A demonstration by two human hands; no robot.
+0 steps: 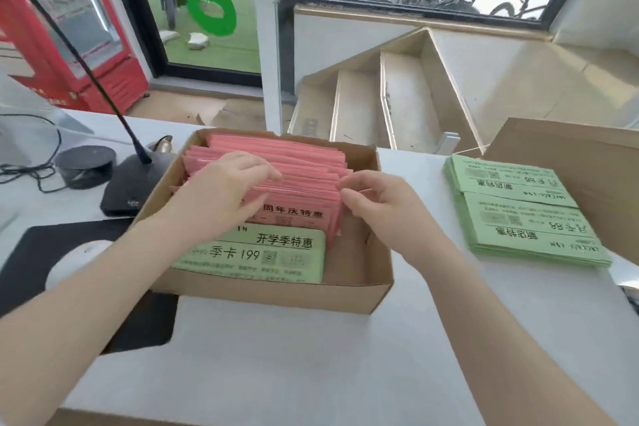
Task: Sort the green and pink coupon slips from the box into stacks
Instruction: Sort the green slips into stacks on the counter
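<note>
I am reaching both hands into the cardboard box that is sitting near the middle of the white counter, toward its far edge. My left hand is lying on the pink coupon slips, fingers fairly straight and spread over the top of the pile, pressing it rather than curling round anything. My right hand is working at the right end of the same pink pile, its thumb and fingertips touching the edges of the slips; I cannot tell whether they are actually pinching one. The pink slips are filling the far part of the box, leaning in a thick fanned bundle, and a green slip is lying flat in the near part, partly under the pink ones. A stack of green slips is resting near the counter's right edge, well apart from the box and just beside a brown carton. A desk microphone, a mouse and a black mouse pad are lying toward the left edge.
</note>
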